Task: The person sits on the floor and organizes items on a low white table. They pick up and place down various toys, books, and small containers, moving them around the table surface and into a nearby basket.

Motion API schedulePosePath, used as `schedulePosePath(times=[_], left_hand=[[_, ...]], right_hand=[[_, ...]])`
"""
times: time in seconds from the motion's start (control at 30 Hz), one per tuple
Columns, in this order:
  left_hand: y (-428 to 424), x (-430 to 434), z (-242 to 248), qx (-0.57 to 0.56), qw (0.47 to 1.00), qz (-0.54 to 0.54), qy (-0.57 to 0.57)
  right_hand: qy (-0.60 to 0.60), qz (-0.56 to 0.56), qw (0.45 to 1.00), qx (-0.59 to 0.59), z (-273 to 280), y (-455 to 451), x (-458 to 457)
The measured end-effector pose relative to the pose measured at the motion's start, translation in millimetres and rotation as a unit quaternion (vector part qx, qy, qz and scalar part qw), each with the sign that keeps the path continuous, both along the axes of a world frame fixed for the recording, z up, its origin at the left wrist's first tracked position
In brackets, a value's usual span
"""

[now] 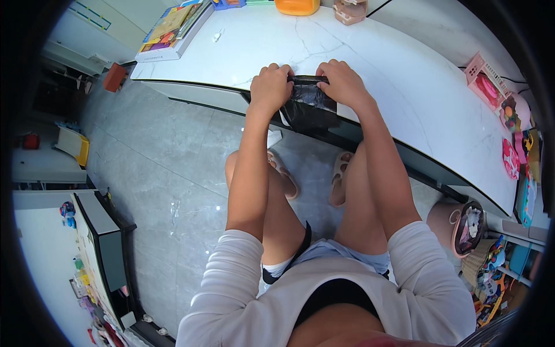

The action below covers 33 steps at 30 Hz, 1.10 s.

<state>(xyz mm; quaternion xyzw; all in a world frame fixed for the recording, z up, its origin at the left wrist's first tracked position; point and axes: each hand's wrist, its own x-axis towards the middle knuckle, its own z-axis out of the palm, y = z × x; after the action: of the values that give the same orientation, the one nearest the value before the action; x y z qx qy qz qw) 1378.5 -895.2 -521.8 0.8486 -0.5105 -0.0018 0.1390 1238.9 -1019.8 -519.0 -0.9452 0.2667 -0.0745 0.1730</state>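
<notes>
A black plastic bag (313, 106) hangs over the front edge of the white marble-patterned tabletop (381, 73), its upper part gathered or folded into a narrow band. My left hand (272, 88) grips the left end of that band, thumb below and fingers on top. At the right end, my right hand (340, 83) pinches the same band. Both hands are at the table's front edge. The band between them is pulled straight. Something white shows just behind the bag's lower left side; what it is, I cannot tell.
Books (173, 30) lie stacked at the table's far left. An orange container (297, 6) and a pink item (350, 11) stand at the back. A pink basket (488, 82) is at the right. On the floor, a lined bin (442, 223) holds waste.
</notes>
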Motion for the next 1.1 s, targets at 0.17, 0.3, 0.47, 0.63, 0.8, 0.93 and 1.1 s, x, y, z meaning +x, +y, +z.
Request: schedulePosePath(times=[0.17,0.3,0.47,0.63,0.8,0.93,1.1], left_hand=[[6,8,-1,-0.025,0.994,-0.049,0.093],[6,5,-2,-0.014,0.997,-0.068,0.034],[6,5,-3,-0.019,0.998,-0.057,0.018],[9,5,1,-0.012,0.997,-0.069,0.033],[6,10,1,-0.038,0.995,-0.027,0.086],[7,22,2,-0.185,0.963,-0.033,0.194],[10,2,32,-0.323,0.827,0.003,0.46]], right_hand=[[-0.039,-0.003,0.997,0.073,-3,-13,-1],[-0.031,0.042,0.998,0.018,-7,-9,-6],[-0.007,0.036,0.999,0.007,-4,-6,-6],[-0.026,0.017,0.999,0.008,-9,-10,-3],[-0.076,0.034,0.996,0.008,-16,-20,0],[-0.196,0.01,0.952,0.235,-6,-22,-3],[-0.388,-0.046,0.803,0.45,15,-14,-5]])
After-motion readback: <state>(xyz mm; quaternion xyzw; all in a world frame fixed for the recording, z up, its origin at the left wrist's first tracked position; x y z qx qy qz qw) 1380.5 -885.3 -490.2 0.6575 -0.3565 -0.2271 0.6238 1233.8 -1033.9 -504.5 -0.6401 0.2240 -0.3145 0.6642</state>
